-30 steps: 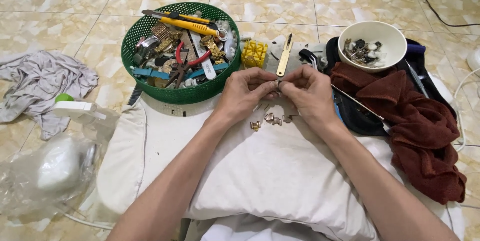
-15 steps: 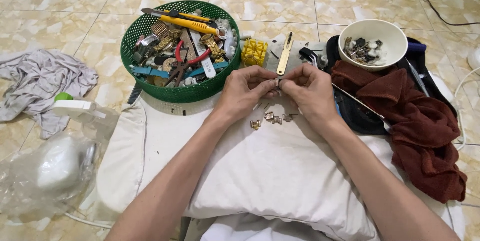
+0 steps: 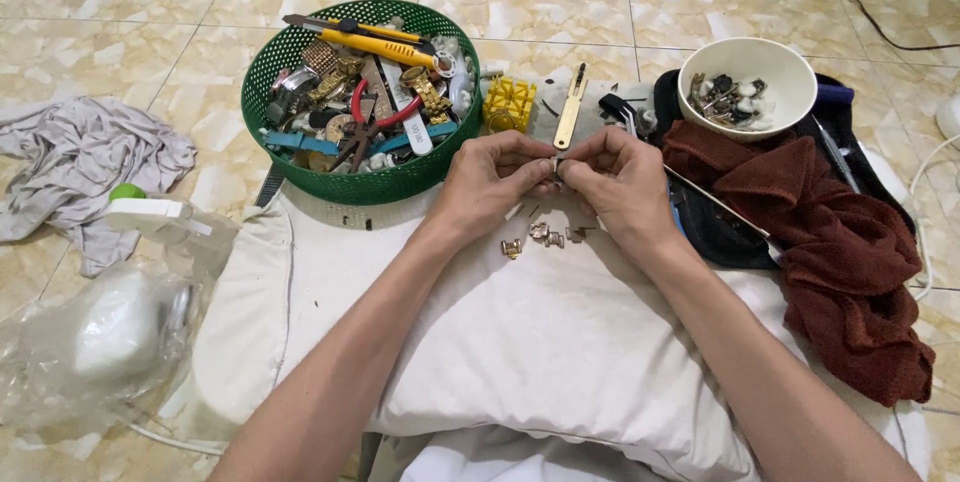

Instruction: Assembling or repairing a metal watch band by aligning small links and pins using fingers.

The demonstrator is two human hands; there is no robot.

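1. Both hands, left hand (image 3: 487, 174) and right hand (image 3: 622, 180), met fingertip to fingertip, pinching a small metal piece (image 3: 556, 168) between them above the white pillow (image 3: 520, 342).
2. Loose metal links (image 3: 545, 237) lay just below, nearer the right hand.

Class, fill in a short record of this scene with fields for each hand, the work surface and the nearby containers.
Left hand: pinches a small metal piece with the right hand
Surface: white pillow with loose metal links
Left container: green basket of tools
Right container: white bowl of small parts
Beside it: brown cloth
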